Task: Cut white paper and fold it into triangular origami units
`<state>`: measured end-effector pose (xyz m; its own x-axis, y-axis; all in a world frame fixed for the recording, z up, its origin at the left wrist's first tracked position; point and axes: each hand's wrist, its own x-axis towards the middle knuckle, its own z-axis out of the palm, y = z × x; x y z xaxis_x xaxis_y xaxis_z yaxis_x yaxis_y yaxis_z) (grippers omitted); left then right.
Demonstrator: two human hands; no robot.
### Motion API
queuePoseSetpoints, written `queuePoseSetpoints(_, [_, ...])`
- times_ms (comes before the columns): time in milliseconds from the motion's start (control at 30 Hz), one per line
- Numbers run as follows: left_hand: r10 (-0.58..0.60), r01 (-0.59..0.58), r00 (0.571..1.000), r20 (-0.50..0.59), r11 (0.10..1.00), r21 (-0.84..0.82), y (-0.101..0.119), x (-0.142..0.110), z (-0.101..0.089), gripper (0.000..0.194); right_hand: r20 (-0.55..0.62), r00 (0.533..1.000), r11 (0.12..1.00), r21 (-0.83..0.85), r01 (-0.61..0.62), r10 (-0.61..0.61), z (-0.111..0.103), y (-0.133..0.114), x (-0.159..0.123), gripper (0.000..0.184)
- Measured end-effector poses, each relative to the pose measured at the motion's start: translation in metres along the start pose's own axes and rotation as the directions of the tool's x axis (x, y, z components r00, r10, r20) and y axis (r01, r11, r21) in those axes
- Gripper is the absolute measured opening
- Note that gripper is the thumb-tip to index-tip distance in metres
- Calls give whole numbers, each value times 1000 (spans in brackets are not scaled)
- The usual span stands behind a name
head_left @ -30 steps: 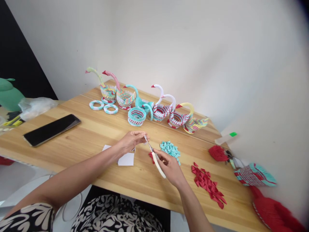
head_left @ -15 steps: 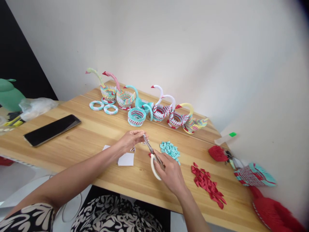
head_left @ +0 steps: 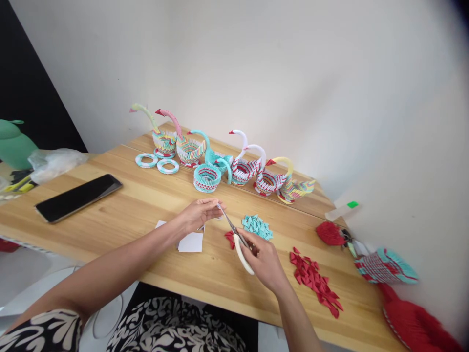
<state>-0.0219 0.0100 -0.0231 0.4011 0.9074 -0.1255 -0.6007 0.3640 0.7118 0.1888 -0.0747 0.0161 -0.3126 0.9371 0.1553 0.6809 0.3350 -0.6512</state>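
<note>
My left hand point(head_left: 200, 214) is above the table with thumb and fingers pinched on a small piece of white paper point(head_left: 219, 205). The tips of the scissors point(head_left: 233, 228) reach that piece. My right hand point(head_left: 262, 256) grips the scissors by their white handles, with the blades pointing up and left. White paper sheets point(head_left: 190, 242) lie below my left wrist, with a few thin white strips partly hidden beside the fingers. Near the scissors are a pile of turquoise folded paper pieces point(head_left: 257, 227) and a few red folded pieces point(head_left: 230, 238).
Folded-paper swans point(head_left: 190, 149) line the back of the wooden table point(head_left: 146, 205), beside a turquoise paper basket point(head_left: 207, 178) and two paper rings point(head_left: 168, 166). A phone point(head_left: 78, 198) lies left. Red folded pieces point(head_left: 317, 283) and a red paper model point(head_left: 417, 318) are right.
My right hand has shifted slightly right and tilted the scissors, so their handles look closer together. More of the small red pieces shows. My left hand stays nearly in place.
</note>
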Motion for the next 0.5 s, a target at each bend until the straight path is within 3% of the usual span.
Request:
queuePoseSetpoints(133, [7, -8, 1000, 28, 999, 41, 1, -3, 3, 18, 8, 1000, 999, -34, 11, -11, 1, 0, 2, 34])
queuePoseSetpoints(333, [3, 7, 998, -61, 986, 167, 4, -8, 11, 18, -56, 996, 969, -239, 56, -71, 7, -11, 4, 34])
queuePoseSetpoints(500, [15, -15, 999, -46, 1000, -9, 3, 0, 1, 12, 63, 996, 995, 70, -65, 61, -2, -8, 5, 34])
